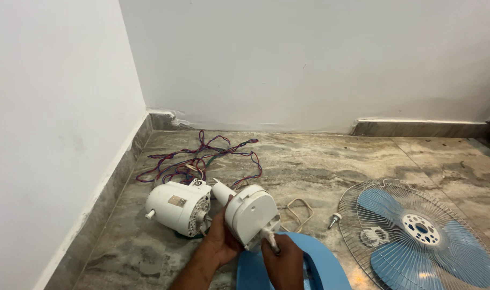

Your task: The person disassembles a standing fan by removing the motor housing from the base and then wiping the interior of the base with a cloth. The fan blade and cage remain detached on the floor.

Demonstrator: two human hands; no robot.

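Right hand [283, 263] has its fingers [272, 246] pinched together on a little white stub or knob sticking out of the bottom end of the white fan housing [251, 215], the rounded plastic shell that normally sits behind the motor. Left hand [219, 240] is cupped round the housing's near-left side, fingers wrapped tight on it, holding it up off the floor at a tilt. So both hands are closed on the same part.

Taking that housing as the reference: the bare white fan motor [179, 207] lies on its side just left of it, nearly touching, shaft end poking out to the left. Behind both, towards the wall, there's a loose tangle of red and blue wires [202, 158] spread on the marble floor [320, 161]. A beige cord loop [298, 212] sits just right of it, then a small screw or bolt [334, 219], and well off to the right the wire grille with the blue fan blade [419, 233] lying flat. A blue base piece [293, 268] is right under the hands.

My read: mid-teardown or mid-rebuild, working that stub on the housing. Next bit probably needs a firm twist or pull while the left hand keeps the shell from turning. Can't tell whether the stub is a knob or a cable end.
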